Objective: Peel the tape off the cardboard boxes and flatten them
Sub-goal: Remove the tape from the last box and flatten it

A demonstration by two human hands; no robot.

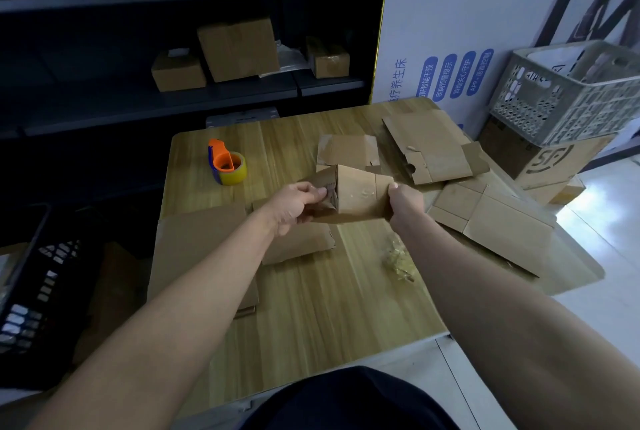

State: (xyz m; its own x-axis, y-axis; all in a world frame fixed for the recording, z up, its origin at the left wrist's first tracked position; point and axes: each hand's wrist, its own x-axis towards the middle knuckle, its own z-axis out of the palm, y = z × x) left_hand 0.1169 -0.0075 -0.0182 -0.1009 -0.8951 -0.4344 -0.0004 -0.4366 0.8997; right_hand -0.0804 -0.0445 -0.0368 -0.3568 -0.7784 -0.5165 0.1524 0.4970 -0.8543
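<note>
A small brown cardboard box (356,194) is held above the middle of the wooden table (311,308). My left hand (294,204) grips its left end, fingers on the flaps there. My right hand (403,199) clamps the right end. Flattened boxes lie around it: one behind (346,150), one at the far right (429,149), one at the right edge (491,221) and one at the left (204,242) under my left arm. A crumpled wad of peeled clear tape (398,261) lies on the table near my right forearm.
An orange tape dispenser with a yellow roll (227,166) stands at the table's far left. Dark shelves with boxes (239,48) rise behind. A grey plastic crate (568,90) sits on a printed carton at the right. A black crate (38,291) is at the left.
</note>
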